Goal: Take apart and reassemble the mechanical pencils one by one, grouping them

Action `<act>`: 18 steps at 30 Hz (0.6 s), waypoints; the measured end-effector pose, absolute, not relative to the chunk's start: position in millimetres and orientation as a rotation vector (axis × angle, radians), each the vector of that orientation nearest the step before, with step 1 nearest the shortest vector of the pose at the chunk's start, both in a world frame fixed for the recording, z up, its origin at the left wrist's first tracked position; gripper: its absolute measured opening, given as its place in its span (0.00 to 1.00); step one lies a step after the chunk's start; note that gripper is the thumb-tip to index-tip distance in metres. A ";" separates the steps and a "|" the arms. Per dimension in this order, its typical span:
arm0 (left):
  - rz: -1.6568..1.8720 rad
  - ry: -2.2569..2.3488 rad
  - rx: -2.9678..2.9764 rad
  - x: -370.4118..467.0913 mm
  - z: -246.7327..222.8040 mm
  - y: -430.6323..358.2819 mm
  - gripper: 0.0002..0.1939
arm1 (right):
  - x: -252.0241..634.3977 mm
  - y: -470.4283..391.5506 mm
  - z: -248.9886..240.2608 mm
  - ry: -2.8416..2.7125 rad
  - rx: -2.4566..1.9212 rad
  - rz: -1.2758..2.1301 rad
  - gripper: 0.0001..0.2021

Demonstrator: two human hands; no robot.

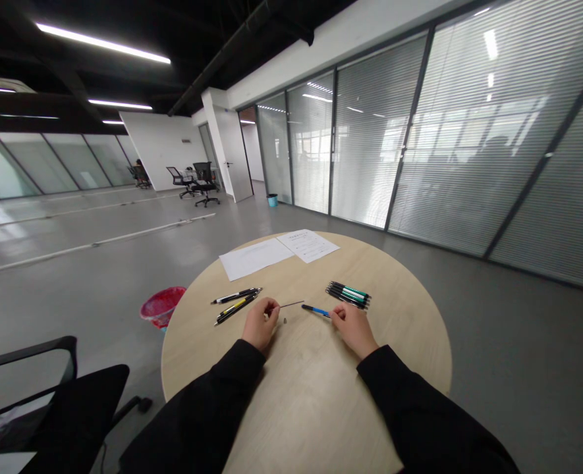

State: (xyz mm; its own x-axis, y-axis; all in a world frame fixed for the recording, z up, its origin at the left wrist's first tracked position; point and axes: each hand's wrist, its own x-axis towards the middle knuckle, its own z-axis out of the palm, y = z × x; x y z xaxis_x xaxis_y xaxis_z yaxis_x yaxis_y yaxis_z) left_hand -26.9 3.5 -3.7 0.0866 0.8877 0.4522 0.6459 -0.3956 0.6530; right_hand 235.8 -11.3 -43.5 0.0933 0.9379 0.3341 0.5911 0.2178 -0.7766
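Observation:
My left hand [261, 323] is closed on a thin dark pen refill [292, 304], which points right from the fingertips. Between the fingers of my right hand [354, 326] is a blue and black pen barrel [317, 310], its dark end pointing left toward the refill. The two items are close but apart. A small dark piece [285, 320] lies on the table beside my left hand. Several black pens, one with yellow [234, 307], rest left of my left hand. Behind my right hand lies a row of green and black pens [348, 293].
Two printed paper sheets [256, 258] lie at the far side of the round wooden table [394, 289]. A red-lined bin [161, 305] stands on the floor left of the table. A black chair [58, 408] is at the lower left.

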 end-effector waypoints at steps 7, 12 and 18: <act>1.156 1.465 2.104 -21.4 -2.6 0.1 0.09 | 228.6 -18.0 -36.6 -1.809 -1.538 0.245 0.10; 1.078 1.390 2.138 -18.0 -2.9 -2.8 0.09 | 227.4 -17.8 -36.1 -1.891 -1.507 0.124 0.10; 0.985 1.351 2.178 -16.7 -3.5 -4.6 0.09 | 228.7 -17.3 -37.1 -1.853 -1.488 0.159 0.04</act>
State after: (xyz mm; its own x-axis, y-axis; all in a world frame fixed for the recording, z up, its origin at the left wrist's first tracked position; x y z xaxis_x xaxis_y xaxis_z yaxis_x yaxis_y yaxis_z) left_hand -16.7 -4.6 -3.5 0.2868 0.8887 0.3576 0.6123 -0.4572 0.6451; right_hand 228.7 -17.3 -37.1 -0.0514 0.8844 0.4638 0.7922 0.3189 -0.5203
